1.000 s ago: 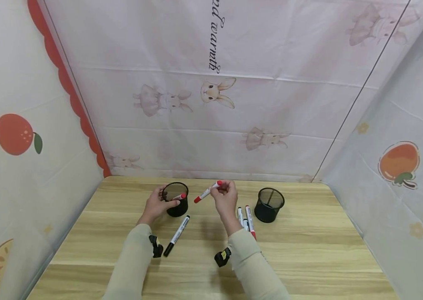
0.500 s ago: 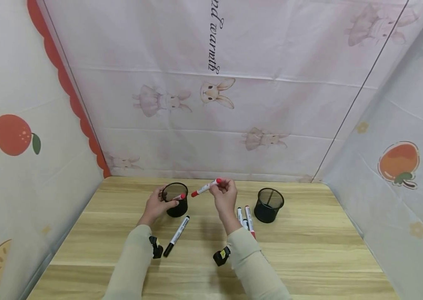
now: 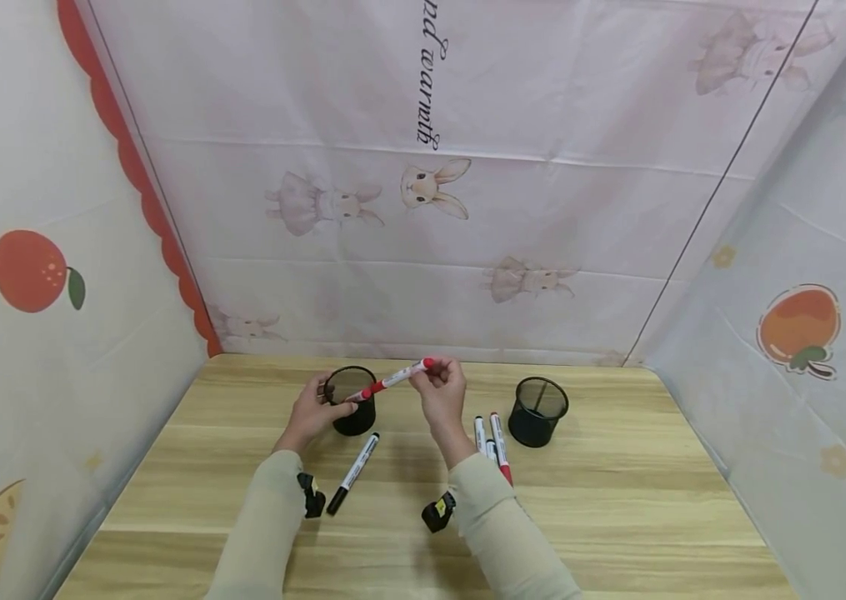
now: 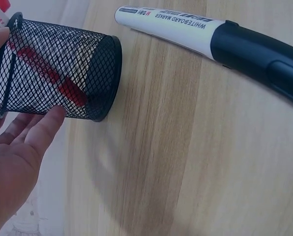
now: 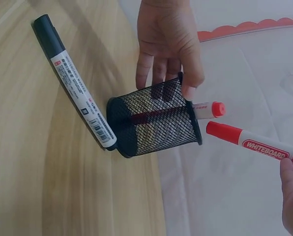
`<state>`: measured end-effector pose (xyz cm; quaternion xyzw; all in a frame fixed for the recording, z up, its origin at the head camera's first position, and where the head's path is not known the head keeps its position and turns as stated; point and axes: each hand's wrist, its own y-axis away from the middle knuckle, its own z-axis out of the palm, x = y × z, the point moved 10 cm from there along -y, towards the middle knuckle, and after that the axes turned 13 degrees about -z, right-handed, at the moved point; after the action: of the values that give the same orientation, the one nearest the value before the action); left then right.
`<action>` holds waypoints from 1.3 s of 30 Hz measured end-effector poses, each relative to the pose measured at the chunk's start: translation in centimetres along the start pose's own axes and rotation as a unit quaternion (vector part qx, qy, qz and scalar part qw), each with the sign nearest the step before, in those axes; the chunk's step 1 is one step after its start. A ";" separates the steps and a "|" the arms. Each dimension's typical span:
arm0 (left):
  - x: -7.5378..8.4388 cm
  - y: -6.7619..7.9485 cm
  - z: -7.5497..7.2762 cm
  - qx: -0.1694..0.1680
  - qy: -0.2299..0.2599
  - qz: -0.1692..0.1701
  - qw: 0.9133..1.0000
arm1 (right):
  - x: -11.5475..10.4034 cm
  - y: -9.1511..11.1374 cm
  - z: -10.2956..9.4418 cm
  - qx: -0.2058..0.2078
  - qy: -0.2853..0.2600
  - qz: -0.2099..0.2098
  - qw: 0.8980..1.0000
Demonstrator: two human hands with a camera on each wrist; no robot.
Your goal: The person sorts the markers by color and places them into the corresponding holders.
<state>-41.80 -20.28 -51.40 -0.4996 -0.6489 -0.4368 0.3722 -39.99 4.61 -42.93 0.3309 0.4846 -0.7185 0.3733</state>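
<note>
My left hand (image 3: 312, 415) holds a black mesh pen cup (image 3: 354, 422) by its side, thumb at the rim. Inside that cup leans a red whiteboard marker (image 5: 208, 110), its end poking out over the rim. Between thumb and fingers of my right hand (image 3: 443, 402) is a second red whiteboard marker (image 3: 402, 377), pinched near one end. Its red cap (image 5: 224, 132) points at the cup's mouth, just outside the rim in the right wrist view. A black whiteboard marker (image 3: 352, 473) lies on the table in front of the cup.
Another black mesh pen cup (image 3: 533, 425) stands to the right on the wooden table (image 3: 618, 517). Several markers (image 3: 498, 437) lie beside it, partly behind my right sleeve. A printed cloth backdrop (image 3: 528, 325) rises behind the table's far edge.
My right hand has moved slightly left, bringing its red marker from beside the cup to over its rim in the head view. My left hand and the cup have stayed put.
</note>
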 end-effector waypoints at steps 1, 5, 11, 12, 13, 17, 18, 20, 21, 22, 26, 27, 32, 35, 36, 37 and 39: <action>0.0 0.0 0.0 0.000 0.002 -0.001 1.000 | 0.2 0.0 0.1 -0.003 0.004 0.003 1.000; -0.1 0.0 0.1 -0.004 0.006 -0.003 1.000 | 0.7 0.2 0.4 -0.017 0.006 0.019 1.000; -0.1 0.0 0.0 -0.008 0.013 -0.004 1.000 | -0.2 0.4 1.5 -0.048 0.011 0.025 0.998; -0.1 0.0 -0.1 -0.008 0.012 -0.005 1.000 | -0.4 0.5 1.6 -0.052 0.017 0.023 0.998; -0.1 0.0 -0.1 -0.008 0.008 -0.002 1.000 | -0.3 0.5 1.7 -0.054 0.020 0.025 0.998; -0.1 0.0 -0.2 -0.007 0.002 -0.002 1.000 | 1.4 0.3 2.0 -0.063 0.029 0.042 0.997; -0.1 -0.1 -0.2 -0.008 0.001 -0.002 1.000 | 1.9 0.4 2.0 -0.067 0.032 0.045 0.996; -0.3 -0.1 -0.1 -0.010 0.003 -0.006 1.000 | 2.6 0.4 2.2 -0.075 0.046 0.048 0.995; -0.3 -0.1 -0.1 -0.011 0.004 -0.006 1.000 | 2.8 0.5 2.3 -0.080 0.057 0.046 0.994; -0.3 -0.1 -0.1 -0.013 0.004 -0.007 1.000 | 2.9 0.6 2.4 -0.085 0.067 0.043 0.993; -0.3 -0.1 0.1 -0.016 0.007 -0.005 1.000 | 3.2 0.7 2.7 -0.096 0.096 0.030 0.990; -0.2 -0.1 0.1 -0.016 0.008 -0.004 1.000 | 3.3 0.8 2.7 -0.097 0.098 0.029 0.990; -0.1 0.0 0.2 -0.017 0.012 -0.002 1.000 | 3.8 0.9 3.0 -0.112 0.102 0.036 0.988; -0.1 0.0 0.2 -0.018 0.017 -0.001 1.000 | 2.8 1.2 3.4 -0.125 0.114 0.029 0.985; -0.1 0.0 0.2 -0.019 0.018 -0.001 1.000 | 2.2 1.3 3.6 -0.128 0.119 0.024 0.984; -0.1 0.0 0.2 -0.019 0.021 -0.001 1.000 | 1.6 1.4 3.7 -0.130 0.123 0.020 0.984; -0.1 0.0 0.2 -0.021 0.022 -0.001 1.000 | 0.5 1.6 4.0 -0.134 0.138 0.011 0.981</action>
<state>-41.80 -20.11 -51.54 -0.4970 -0.6318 -0.4616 0.3751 -39.36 0.35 -42.83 0.3787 0.6197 -0.5905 0.3519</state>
